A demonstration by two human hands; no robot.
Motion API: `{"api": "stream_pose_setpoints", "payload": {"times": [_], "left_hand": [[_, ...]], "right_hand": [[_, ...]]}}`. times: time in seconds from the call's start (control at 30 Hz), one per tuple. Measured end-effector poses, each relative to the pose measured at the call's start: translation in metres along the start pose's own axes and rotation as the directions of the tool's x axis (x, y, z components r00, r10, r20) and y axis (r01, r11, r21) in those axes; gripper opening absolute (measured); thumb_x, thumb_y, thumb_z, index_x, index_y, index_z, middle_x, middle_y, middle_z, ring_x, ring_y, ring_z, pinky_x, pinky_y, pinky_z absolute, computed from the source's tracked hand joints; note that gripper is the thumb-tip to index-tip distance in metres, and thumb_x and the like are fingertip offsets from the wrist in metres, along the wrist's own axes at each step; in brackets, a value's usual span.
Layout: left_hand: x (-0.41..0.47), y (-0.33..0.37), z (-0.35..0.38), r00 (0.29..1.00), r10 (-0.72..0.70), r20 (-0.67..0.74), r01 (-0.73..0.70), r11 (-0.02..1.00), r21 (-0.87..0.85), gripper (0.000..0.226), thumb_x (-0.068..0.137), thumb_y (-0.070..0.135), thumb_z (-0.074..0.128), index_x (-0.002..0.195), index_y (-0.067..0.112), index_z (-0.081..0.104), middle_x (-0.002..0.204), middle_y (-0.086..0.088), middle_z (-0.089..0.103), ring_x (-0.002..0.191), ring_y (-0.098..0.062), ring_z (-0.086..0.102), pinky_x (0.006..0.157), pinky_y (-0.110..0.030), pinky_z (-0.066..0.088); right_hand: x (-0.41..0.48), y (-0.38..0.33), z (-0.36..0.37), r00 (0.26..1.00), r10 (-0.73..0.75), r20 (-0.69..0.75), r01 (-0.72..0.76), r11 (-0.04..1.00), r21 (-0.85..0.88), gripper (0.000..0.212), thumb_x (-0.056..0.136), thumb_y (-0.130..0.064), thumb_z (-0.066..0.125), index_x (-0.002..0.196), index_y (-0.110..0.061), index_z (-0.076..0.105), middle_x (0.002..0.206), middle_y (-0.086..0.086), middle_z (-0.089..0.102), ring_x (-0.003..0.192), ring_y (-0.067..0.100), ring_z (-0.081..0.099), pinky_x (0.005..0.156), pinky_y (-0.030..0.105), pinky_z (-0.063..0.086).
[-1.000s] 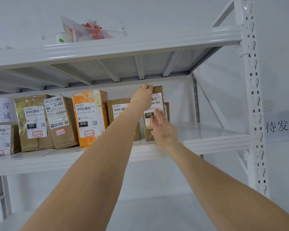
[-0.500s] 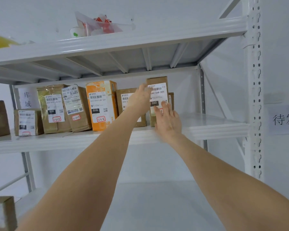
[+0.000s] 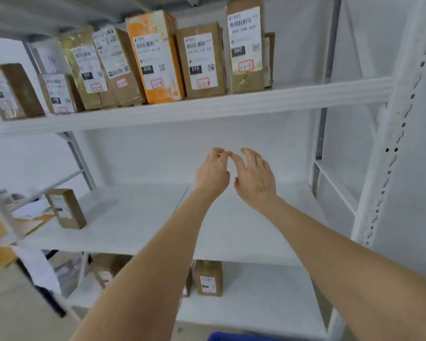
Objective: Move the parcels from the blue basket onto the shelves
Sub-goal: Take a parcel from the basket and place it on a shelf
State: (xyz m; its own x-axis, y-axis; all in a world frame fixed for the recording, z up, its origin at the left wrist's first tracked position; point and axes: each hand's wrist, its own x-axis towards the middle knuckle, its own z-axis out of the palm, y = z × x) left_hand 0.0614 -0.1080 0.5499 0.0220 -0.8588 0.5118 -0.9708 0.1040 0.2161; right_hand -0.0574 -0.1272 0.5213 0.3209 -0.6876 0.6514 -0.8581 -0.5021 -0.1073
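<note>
A row of labelled parcels stands on the upper shelf (image 3: 305, 94). At its right end is a tall brown parcel marked 060 (image 3: 246, 45), beside a brown parcel marked 010 (image 3: 202, 60) and an orange one (image 3: 158, 57). My left hand (image 3: 213, 172) and my right hand (image 3: 255, 178) hang side by side below that shelf, in front of the middle shelf (image 3: 138, 222). Both hold nothing, with fingers loosely curled. A sliver of the blue basket (image 3: 236, 337) shows at the bottom edge.
A small brown box (image 3: 65, 207) stands on the middle shelf's left side. Another brown parcel (image 3: 208, 278) sits on the lower shelf. White perforated uprights (image 3: 389, 168) frame the right side. A cluttered table (image 3: 15, 225) lies at the far left.
Both hands have let go of the 060 parcel, which stays upright on the upper shelf, and have dropped to below that shelf. The view has tilted downward.
</note>
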Motion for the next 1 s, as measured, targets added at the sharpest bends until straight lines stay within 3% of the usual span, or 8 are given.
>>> {"api": "stream_pose_setpoints", "payload": {"times": [0.17,0.37,0.63,0.73,0.83,0.93,1.0], "left_hand": [[-0.071,-0.010,0.105,0.946,-0.072,0.315,0.080,0.997,-0.011,0.055,0.090,0.001,0.042,0.141,0.020,0.037,0.143,0.000,0.030,0.124,-0.020,0.042,0.083,-0.036,0.048],[-0.153,-0.021,0.220,0.746,-0.120,0.655,0.173,0.985,-0.016,0.052,0.092,0.006,0.046,0.143,0.016,0.036,0.146,-0.003,0.029,0.124,-0.024,0.045,0.089,-0.035,0.046],[-0.268,-0.042,0.356,0.457,-0.088,0.885,0.248,0.968,-0.032,0.050,0.093,0.009,0.049,0.142,0.013,0.038,0.145,-0.009,0.030,0.120,-0.030,0.049,0.095,-0.041,0.046],[-0.309,-0.048,0.397,0.375,-0.097,0.922,0.246,0.969,0.002,0.041,0.097,0.015,0.045,0.138,0.013,0.043,0.142,-0.010,0.036,0.120,-0.029,0.047,0.094,-0.039,0.045],[-0.350,-0.057,0.439,0.294,-0.089,0.952,0.274,0.962,0.006,0.048,0.095,0.011,0.047,0.141,0.009,0.035,0.138,-0.018,0.037,0.115,-0.036,0.050,0.087,-0.041,0.045],[-0.384,-0.064,0.491,0.229,-0.133,0.964,0.367,0.929,0.041,0.047,0.095,0.010,0.047,0.139,0.002,0.034,0.135,-0.022,0.042,0.117,-0.035,0.049,0.092,-0.036,0.040],[-0.404,-0.067,0.531,0.210,-0.160,0.965,0.414,0.908,0.060,0.040,0.095,0.009,0.047,0.133,-0.001,0.042,0.133,-0.021,0.049,0.122,-0.033,0.047,0.093,-0.031,0.036]], "right_hand": [[-0.104,0.035,0.073,0.935,0.088,0.344,-0.094,0.996,0.003,0.055,0.092,-0.009,0.052,0.145,-0.017,0.037,0.154,0.011,0.023,0.142,0.027,0.022,0.108,0.036,0.031],[-0.219,0.071,0.144,0.667,0.280,0.691,-0.281,0.953,-0.115,0.065,0.092,-0.007,0.045,0.151,-0.021,0.019,0.158,0.010,0.003,0.145,0.027,0.008,0.111,0.034,0.027],[-0.358,0.082,0.242,0.351,0.402,0.846,-0.447,0.865,-0.225,0.061,0.100,-0.025,0.044,0.153,-0.019,0.014,0.159,0.010,0.005,0.145,0.029,0.014,0.110,0.039,0.032],[-0.411,0.082,0.283,0.201,0.454,0.868,-0.564,0.779,-0.276,0.065,0.097,-0.024,0.050,0.152,-0.019,0.015,0.157,0.010,0.013,0.137,0.031,0.033,0.101,0.041,0.042],[-0.461,0.082,0.321,0.103,0.453,0.886,-0.664,0.694,-0.277,0.053,0.096,-0.028,0.052,0.145,-0.016,0.033,0.149,0.012,0.027,0.124,0.031,0.045,0.090,0.039,0.044],[-0.508,0.087,0.367,0.017,0.418,0.908,-0.720,0.635,-0.279,0.029,0.093,-0.029,0.053,0.119,-0.016,0.053,0.126,0.010,0.049,0.115,0.029,0.051,0.085,0.039,0.048],[-0.543,0.096,0.407,-0.036,0.418,0.908,-0.781,0.555,-0.286,0.035,0.088,-0.035,0.054,0.119,-0.018,0.056,0.118,0.007,0.058,0.106,0.027,0.057,0.079,0.038,0.049]]}}
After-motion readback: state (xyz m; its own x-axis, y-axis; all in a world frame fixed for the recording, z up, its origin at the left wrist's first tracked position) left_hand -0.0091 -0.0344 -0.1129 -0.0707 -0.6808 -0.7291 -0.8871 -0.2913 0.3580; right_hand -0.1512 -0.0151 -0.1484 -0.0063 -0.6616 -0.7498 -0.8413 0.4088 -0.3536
